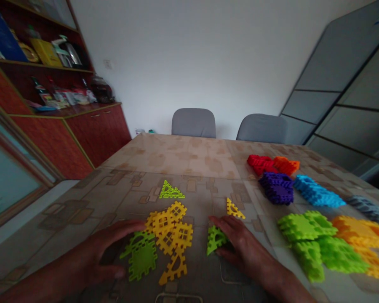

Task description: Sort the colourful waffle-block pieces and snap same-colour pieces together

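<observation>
1. Yellow, a toothed triangle [176,269] lies at bottom centre, its sharp tip to the lower left, long side slanting to the upper right.
2. Left of it, a green square [143,257] partly overlaps a green arched piece [138,239].
3. The left hand [91,252], lower left, curves in a wide C, thumb and fingers well apart, with nothing visibly held; whether its fingertips touch the yellow pieces, I cannot tell.
4. The right hand [236,239], lower right of centre, has fingers and thumb closed about the right side of a green triangle [213,241]. That piece's sharp tip points down the frame; its left edge, the longest visible, runs nearly vertical. Fingers cover the rest.
5. Between the hands, yellow lattice pieces [167,229] overlap in a loose heap.
6. Farther up, a small yellow triangle [233,209] and lime triangles [171,191] point upward.
7. At right, stacks sit by colour: green [314,240], orange-yellow [363,233], blue [317,191], purple [277,188], red [260,164].
8. Beyond the table [189,153] stand grey chairs [193,123].
9. Upper left, a red-brown cabinet [96,130] holds a yellow box [46,52], a kettle [73,54] and bottles [41,89]; the box's contents are hidden.
</observation>
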The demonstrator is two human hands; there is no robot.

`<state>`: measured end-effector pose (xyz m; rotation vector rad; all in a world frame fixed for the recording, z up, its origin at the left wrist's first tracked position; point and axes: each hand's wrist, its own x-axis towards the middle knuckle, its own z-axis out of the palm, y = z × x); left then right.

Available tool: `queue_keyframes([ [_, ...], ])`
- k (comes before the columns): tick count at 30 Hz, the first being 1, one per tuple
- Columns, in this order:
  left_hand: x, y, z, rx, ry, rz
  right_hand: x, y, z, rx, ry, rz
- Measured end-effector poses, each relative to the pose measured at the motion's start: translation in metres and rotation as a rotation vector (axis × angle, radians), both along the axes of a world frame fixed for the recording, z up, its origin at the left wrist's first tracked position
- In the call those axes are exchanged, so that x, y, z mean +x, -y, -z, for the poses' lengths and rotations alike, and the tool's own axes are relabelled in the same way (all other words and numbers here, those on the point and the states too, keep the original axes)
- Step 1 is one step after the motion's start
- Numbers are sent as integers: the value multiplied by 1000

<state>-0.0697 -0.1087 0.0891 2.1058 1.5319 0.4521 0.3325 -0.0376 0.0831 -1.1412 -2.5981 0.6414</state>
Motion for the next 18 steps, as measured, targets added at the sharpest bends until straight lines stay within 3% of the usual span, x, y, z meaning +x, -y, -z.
queue_keyframes([
  [5, 6, -11, 5, 84, -109, 22, 5, -1, 6, -22, -25, 12],
  [12, 3, -22, -3, 252, -234, 11, 3, 0, 2, -5, -39, 12],
  [18, 8, -29, -13, 300, -145, -40, -4, 3, -9, -19, -33, 5],
])
